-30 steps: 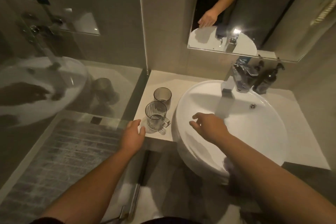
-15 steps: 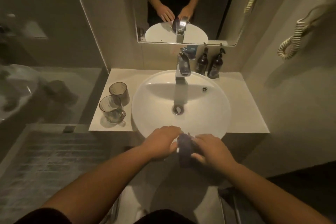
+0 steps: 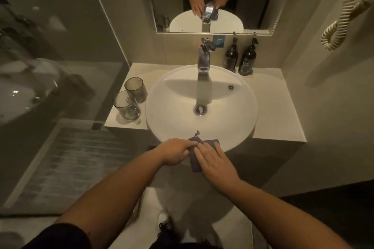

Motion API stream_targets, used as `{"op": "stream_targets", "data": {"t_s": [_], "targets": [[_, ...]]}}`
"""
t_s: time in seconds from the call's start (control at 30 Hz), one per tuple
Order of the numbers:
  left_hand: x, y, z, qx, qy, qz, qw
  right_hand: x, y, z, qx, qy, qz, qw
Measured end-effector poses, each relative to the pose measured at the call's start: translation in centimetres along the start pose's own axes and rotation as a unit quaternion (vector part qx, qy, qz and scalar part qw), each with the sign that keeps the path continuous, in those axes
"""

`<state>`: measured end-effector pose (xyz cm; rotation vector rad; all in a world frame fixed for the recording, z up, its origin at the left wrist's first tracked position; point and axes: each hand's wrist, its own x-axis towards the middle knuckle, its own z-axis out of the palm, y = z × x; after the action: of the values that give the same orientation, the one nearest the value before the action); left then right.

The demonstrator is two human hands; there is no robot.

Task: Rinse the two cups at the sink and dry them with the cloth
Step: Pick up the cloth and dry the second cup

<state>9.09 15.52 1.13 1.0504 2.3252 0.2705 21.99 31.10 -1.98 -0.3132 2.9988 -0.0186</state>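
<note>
The cloth (image 3: 195,156) is pinched between the left hand (image 3: 175,151) and the right hand (image 3: 216,162) at the sink (image 3: 238,127) rim's six o'clock. Both cups (image 3: 130,100) are left upright at nine o'clock — untouched, whether rinsed cannot be told — so drying appears outstanding.

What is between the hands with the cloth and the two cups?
In the head view, only the white sink rim and bare counter separate the cloth from the cups.

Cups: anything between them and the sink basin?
Nothing visible. Both cups, the near cup and the far cup, stand upright on the counter just left of the sink. Both hands are at the sink's front rim on the cloth.
</note>
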Motion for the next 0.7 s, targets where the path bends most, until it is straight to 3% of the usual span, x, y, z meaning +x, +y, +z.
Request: {"op": "stream_targets", "data": {"t_s": [0.07, 0.13, 0.23, 0.3, 0.4, 0.6, 0.7], "targets": [[-0.6, -0.9, -0.1, -0.027, 0.039, -0.055, 0.997, 0.9, 0.0, -0.2, 0.016, -0.008, 0.006, 1.000], [-2.0, -2.4, -0.2, -0.077, 0.139, -0.121, 0.980, 1.9, 0.0, -1.0, 0.032, 0.013, 0.010, 0.999], [-4.7, -4.9, -0.3, -0.205, 0.325, -0.218, 0.897, 2.7, 0.1, -1.8, 0.091, 0.046, 0.039, 0.994], [-5.9, -6.8, -0.5, -0.287, 0.376, -0.291, 0.832, 2.8, 0.4, -2.3, 0.122, 0.023, 0.048, 0.991], [-5.9, -9.8, -1.1, -0.411, 0.398, -0.373, 0.730, 3.1, 0.6, -3.7, 0.150, -0.033, 0.042, 0.987], [-1.4, -12.2, -4.2, -0.594, 0.386, -0.347, 0.614, 3.9, -0.5, -5.1, 0.222, -0.047, 0.136, 0.964], [1.1, -13.6, -5.3, -0.585, 0.349, -0.400, 0.613, 4.3, -1.1, -5.5, 0.253, -0.059, 0.172, 0.950]]}}
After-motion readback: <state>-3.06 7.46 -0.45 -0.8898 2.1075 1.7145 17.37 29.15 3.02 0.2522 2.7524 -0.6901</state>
